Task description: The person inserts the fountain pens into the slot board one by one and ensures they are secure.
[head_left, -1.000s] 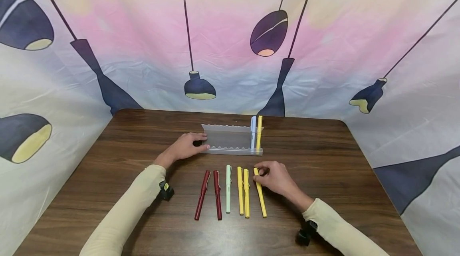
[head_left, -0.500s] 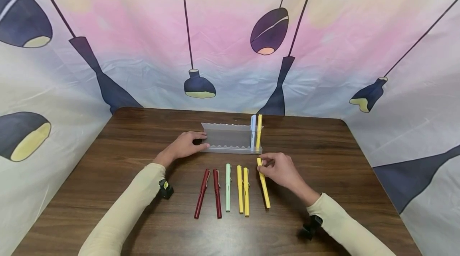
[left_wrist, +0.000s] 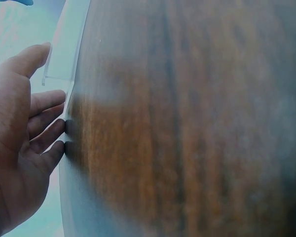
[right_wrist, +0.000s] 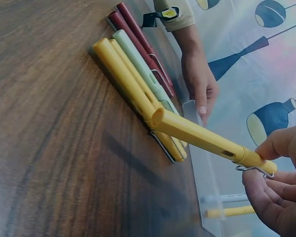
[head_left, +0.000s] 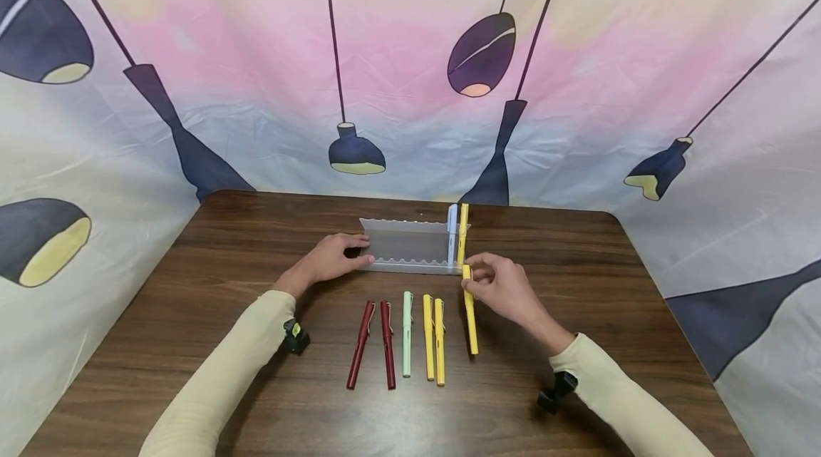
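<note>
My right hand (head_left: 509, 291) pinches a yellow pen (right_wrist: 202, 138) near its clip end, between thumb and fingers. The pen's other end points back toward me, raised over the table. Just beyond it stands a clear pen rack (head_left: 404, 244) with scalloped edges. At the rack's right end lean a light blue pen (head_left: 452, 229) and another yellow pen (head_left: 463, 225). My left hand (head_left: 328, 257) touches the rack's left end, thumb at the front and relaxed fingers behind; the left wrist view shows the thumb (left_wrist: 34, 58) against the clear plastic.
On the wooden table (head_left: 256, 386), in front of the rack, lie two dark red pens (head_left: 360, 346) (head_left: 388, 346), a mint green pen (head_left: 407, 336) and two yellow pens (head_left: 429, 336) (head_left: 440, 343) side by side. A curtain (head_left: 410, 72) printed with lamps hangs behind the table.
My right hand has lifted the yellow pen from beside the row and carried it forward to the rack's front right corner. The left hand stays at the rack's left end.
</note>
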A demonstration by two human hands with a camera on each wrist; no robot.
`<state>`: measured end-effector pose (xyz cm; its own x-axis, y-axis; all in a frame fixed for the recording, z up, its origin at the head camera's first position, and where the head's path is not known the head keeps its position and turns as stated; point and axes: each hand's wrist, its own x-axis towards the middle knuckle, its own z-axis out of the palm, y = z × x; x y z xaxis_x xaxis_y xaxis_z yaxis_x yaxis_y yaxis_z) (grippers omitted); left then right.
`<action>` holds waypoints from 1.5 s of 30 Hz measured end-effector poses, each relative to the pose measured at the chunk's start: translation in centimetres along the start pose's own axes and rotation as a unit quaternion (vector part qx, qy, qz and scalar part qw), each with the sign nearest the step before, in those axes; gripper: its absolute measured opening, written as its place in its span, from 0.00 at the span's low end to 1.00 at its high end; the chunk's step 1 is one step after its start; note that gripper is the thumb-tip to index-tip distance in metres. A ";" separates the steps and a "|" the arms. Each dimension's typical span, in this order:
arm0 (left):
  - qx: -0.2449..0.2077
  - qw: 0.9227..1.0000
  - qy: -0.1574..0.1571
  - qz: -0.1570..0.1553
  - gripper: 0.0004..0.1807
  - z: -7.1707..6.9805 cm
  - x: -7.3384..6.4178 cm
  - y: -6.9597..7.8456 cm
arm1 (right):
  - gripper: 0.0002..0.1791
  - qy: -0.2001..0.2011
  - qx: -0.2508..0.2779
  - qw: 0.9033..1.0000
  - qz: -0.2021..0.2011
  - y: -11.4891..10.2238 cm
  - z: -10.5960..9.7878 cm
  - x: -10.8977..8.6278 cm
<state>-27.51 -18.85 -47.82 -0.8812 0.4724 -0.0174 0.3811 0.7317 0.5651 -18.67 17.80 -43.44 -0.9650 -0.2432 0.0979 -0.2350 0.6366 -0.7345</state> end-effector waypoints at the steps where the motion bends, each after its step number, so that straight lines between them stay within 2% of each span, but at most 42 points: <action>1: -0.001 1.000 -0.001 0.000 0.34 0.0 0.0 0.0 | 0.18 0.000 0.001 1.000 -0.001 -0.1 0.0 0.1; 20: -0.002 1.000 -0.002 -0.005 0.35 0.0 0.0 0.0 | 0.20 0.059 0.028 0.997 -0.044 -1.7 -0.8 1.9; 30: -0.005 1.000 -0.003 -0.003 0.35 -0.1 0.0 0.1 | 0.16 0.075 0.028 0.995 -0.063 -2.4 -1.1 3.5; 38: -0.004 1.000 -0.001 -0.001 0.35 -0.1 0.0 0.0 | 0.18 0.094 0.038 0.992 -0.080 -3.0 -1.5 4.9; 45: -0.011 1.000 -0.003 -0.002 0.35 -0.1 -0.1 0.1 | 0.18 0.102 0.021 0.990 -0.097 -3.3 -1.7 6.2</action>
<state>-27.44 -18.83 -47.70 -0.8810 0.4725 -0.0257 0.3707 0.7229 0.5831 -24.04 15.46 -39.31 -0.9067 -0.2015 0.3704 -0.4169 0.5604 -0.7157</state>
